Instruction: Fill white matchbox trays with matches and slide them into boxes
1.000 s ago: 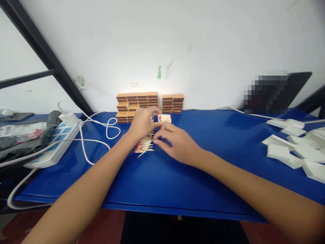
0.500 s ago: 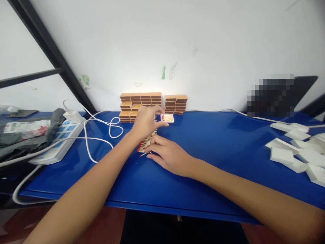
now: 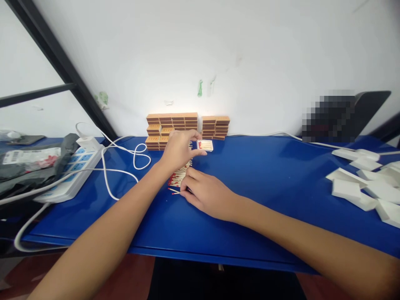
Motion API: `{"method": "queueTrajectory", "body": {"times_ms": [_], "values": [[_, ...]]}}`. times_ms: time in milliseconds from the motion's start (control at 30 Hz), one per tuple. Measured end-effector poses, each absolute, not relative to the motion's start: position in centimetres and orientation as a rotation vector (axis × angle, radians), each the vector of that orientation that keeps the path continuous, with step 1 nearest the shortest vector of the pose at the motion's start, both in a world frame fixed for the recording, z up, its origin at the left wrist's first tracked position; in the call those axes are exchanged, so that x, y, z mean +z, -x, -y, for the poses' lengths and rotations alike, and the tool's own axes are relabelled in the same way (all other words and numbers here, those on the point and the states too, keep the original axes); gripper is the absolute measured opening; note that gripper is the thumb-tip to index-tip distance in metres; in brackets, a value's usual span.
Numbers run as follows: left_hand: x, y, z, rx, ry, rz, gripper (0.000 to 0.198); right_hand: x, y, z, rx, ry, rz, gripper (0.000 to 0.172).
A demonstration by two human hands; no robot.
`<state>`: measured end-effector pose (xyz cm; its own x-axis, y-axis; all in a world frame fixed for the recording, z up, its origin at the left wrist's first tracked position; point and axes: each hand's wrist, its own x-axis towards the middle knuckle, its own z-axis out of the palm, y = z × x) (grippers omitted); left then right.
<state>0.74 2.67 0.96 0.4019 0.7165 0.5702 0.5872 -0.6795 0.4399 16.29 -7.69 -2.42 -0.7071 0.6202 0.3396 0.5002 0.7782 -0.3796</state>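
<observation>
My left hand (image 3: 180, 149) has its thumb and fingers closed about a small white matchbox tray (image 3: 205, 145), which lies on the blue table with red-headed matches in it. Below it, my right hand (image 3: 208, 193) is closed in a pinch over the ends of two loose matches (image 3: 173, 191); their red heads point left. A pile of matches (image 3: 178, 176) lies between my two hands, partly covered by them. Behind my left hand stand stacked orange-brown matchboxes (image 3: 153, 141), and a smaller stack of matchboxes (image 3: 215, 127) stands to their right against the wall.
A white power strip (image 3: 73, 175) and looping white cables (image 3: 104, 166) lie at the left, beside a dark plastic package (image 3: 34, 160). Several white box pieces (image 3: 346, 189) are heaped at the right, near a dark panel (image 3: 371, 114) leaning on the wall.
My right hand has drawn slightly down from the match pile, and two matches now show at its fingertips where one stood out before. My left hand stays at the tray.
</observation>
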Motion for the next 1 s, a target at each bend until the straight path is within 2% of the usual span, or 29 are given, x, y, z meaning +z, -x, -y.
{"method": "queueTrajectory", "body": {"times_ms": [233,533,767,1000], "values": [[1.3,-0.9,-2.4,1.133,-2.494,-1.195,0.04,-2.6,-15.4,8.2,0.377,0.907,2.4,0.016],[1.5,-0.7,-2.3,1.075,-2.526,-1.235,0.038,-2.2,-15.2,8.1,0.335,1.023,2.571,0.017],[0.8,-0.5,-2.7,1.074,-2.489,-1.146,0.029,-1.0,-20.3,4.7,0.266,0.971,2.38,0.015],[0.6,-0.9,-2.3,1.076,-2.351,-0.998,0.043,-0.1,-25.1,0.2,0.129,1.119,2.18,0.011]]}}
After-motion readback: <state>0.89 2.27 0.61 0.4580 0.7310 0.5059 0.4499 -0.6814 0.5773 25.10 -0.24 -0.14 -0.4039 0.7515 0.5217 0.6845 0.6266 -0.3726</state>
